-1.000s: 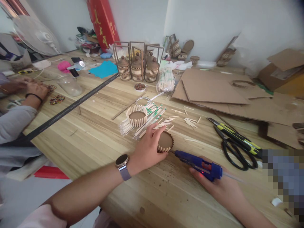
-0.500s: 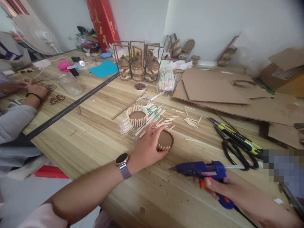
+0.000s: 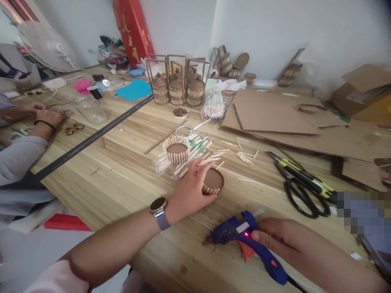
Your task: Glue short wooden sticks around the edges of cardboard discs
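Observation:
My left hand (image 3: 191,187) curls around a round cardboard base (image 3: 214,180), thumb at its near side and fingers over its left edge. Short wooden sticks stand along the part of the rim near my thumb. My right hand (image 3: 271,238) holds a blue glue gun (image 3: 235,230) from behind, thumb against its body; the other fingers are mostly hidden. The gun's nozzle points left, low over the table, and a red light glows on its side. Beyond my left hand, a finished-looking ring of upright sticks on a cardboard base (image 3: 177,151) rests on wrapped sticks (image 3: 163,163).
Loose short sticks (image 3: 244,157) lie past the base. To the right are black scissors (image 3: 301,195), a yellow-black utility knife (image 3: 308,177) and cardboard sheets (image 3: 275,110). Lidded stick baskets (image 3: 177,89) stand behind a bowl of brown beads (image 3: 180,112). Another person's hands (image 3: 45,116) work at left.
My right hand has brought the glue gun left and lower, turning it so its handle slants down to the right. My fingers have come off the orange trigger. My left hand stays put.

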`<state>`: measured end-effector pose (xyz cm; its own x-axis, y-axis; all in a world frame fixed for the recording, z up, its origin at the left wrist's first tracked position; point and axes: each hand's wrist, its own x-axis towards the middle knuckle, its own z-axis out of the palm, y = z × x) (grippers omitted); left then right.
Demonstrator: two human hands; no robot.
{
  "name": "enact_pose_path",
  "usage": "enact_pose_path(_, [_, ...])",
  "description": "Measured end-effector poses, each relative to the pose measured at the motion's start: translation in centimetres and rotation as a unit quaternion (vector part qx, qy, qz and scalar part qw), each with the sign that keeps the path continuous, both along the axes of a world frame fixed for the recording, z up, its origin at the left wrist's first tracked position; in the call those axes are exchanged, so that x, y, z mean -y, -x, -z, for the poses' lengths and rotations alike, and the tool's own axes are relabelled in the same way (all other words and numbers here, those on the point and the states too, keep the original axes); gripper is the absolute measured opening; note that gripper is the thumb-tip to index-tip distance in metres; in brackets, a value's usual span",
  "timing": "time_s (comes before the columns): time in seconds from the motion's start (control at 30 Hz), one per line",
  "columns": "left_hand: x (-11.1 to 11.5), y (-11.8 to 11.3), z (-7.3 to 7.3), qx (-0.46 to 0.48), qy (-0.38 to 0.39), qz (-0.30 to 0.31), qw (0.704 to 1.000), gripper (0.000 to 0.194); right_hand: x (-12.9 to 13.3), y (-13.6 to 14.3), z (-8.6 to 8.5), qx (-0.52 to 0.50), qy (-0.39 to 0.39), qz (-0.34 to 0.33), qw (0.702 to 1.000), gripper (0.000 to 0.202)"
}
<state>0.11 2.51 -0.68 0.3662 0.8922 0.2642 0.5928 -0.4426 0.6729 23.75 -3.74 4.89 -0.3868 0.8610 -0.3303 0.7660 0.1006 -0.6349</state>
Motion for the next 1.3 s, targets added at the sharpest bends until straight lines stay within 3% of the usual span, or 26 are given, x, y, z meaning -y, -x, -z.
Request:
enact_pose_path(0.13, [0.0,0.0,0.0,-0.003,0.006,0.0,1.0,0.084,-2.1,-1.0,-0.4,0.078,-0.018,-0.051,0.996,0.038])
enact_pose_path(0.2, [0.0,0.0,0.0,-0.003,0.004,0.002,1.0,0.084,-3.9,-1.3,-0.2,0.126,-0.077,-0.042,0.988,0.034])
enact_pose_path(0.3, [-0.1,0.0,0.1,0.001,-0.003,0.004,1.0,0.084,-6.8,-1.3,0.8,0.168,-0.192,0.02,0.967,0.012])
enact_pose_path(0.4, [-0.1,0.0,0.2,0.004,-0.014,0.007,1.0,0.084,-9.1,-1.0,1.9,0.166,-0.215,0.024,0.962,0.001])
enact_pose_path(0.47, [0.0,0.1,0.2,0.005,-0.014,0.01,1.0,0.085,-9.9,-0.7,2.5,0.159,-0.209,0.011,0.965,0.006])
enact_pose_path(0.8, [0.0,0.2,0.3,0.004,-0.018,0.016,1.0,0.085,-8.8,-0.8,4.1,0.136,-0.206,-0.012,0.969,0.022])
enact_pose_path(1.1, [0.0,0.1,0.0,0.006,-0.009,0.013,1.0,0.081,-7.0,2.0,0.4,0.042,-0.191,-0.024,0.98,0.022])
enact_pose_path(1.3, [0.0,0.1,-0.1,0.011,-0.012,0.017,1.0,0.081,-5.9,4.0,0.7,-0.023,-0.12,-0.009,0.993,0.019])
